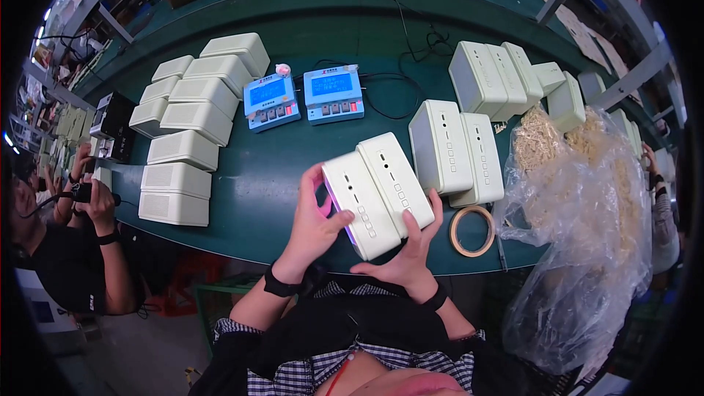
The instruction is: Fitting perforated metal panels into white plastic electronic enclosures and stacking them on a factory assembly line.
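Two cream box-shaped speakers stand side by side near the front of the green table, ports and square buttons facing me. My left hand point(309, 226) is closed on the left speaker point(358, 204), its thumb over the front edge near the buttons. A purple glow shows along that speaker's left side. Around the lower right end of the right speaker point(396, 185) my right hand point(411, 258) is wrapped, thumb below and fingers by the buttons. The two speakers touch or nearly touch. Just right of them stands another cream speaker point(442, 148).
Rows of cream speakers point(196, 123) fill the left side. Two blue testers with screens point(271, 99) sit at centre back with black cables point(396, 106). At right are more speakers point(480, 81), a tape roll point(473, 232) and a clear plastic bag point(579, 249). A co-worker point(81, 257) is at left.
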`<state>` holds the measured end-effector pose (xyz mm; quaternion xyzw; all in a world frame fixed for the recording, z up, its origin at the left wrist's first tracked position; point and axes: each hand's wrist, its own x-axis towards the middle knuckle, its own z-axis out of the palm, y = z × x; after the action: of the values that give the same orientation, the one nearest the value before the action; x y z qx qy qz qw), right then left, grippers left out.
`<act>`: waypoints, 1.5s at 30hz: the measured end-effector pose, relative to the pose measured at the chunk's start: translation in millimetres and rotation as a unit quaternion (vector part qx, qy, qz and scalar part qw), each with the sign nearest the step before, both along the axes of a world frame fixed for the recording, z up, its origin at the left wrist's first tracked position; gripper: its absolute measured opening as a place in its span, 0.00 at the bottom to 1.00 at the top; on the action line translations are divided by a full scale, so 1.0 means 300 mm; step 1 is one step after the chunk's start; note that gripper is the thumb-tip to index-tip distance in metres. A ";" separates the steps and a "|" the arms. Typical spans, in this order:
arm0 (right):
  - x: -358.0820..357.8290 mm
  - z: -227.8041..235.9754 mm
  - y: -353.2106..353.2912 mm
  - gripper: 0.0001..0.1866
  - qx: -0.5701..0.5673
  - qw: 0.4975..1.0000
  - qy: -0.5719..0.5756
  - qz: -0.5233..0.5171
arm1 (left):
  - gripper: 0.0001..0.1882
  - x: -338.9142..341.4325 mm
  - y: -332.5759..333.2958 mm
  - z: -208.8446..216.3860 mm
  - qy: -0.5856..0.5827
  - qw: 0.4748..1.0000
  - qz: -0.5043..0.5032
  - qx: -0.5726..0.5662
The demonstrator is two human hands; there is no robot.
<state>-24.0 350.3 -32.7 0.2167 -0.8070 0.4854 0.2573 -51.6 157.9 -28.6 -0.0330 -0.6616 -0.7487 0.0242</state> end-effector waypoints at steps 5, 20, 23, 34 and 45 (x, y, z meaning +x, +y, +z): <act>0.039 0.012 -0.033 0.55 0.050 0.997 -0.045 -0.033 | 0.50 0.031 -0.015 0.007 -0.019 0.999 -0.022 -0.026; -0.024 0.112 -0.038 0.47 0.050 0.998 -0.030 -0.001 | 0.32 0.124 -0.245 0.003 0.038 0.913 0.043 -0.404; 0.011 0.216 -0.001 0.45 0.063 0.997 -0.032 0.043 | 0.30 0.175 -0.240 -0.034 0.087 0.875 0.038 -0.475; -0.380 0.613 0.287 0.50 0.044 0.998 -0.005 -0.034 | 0.25 0.173 -0.207 -0.032 0.095 0.858 0.053 -0.501; -1.289 0.726 0.387 0.45 0.069 0.882 -0.110 -0.453 | 0.19 0.159 -0.203 -0.015 0.088 0.871 0.104 -0.473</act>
<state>-410.6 466.6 185.1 -0.2097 -0.8718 0.2796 0.3432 -3.9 97.1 -32.9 -0.0376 -0.9312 -0.3338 0.1414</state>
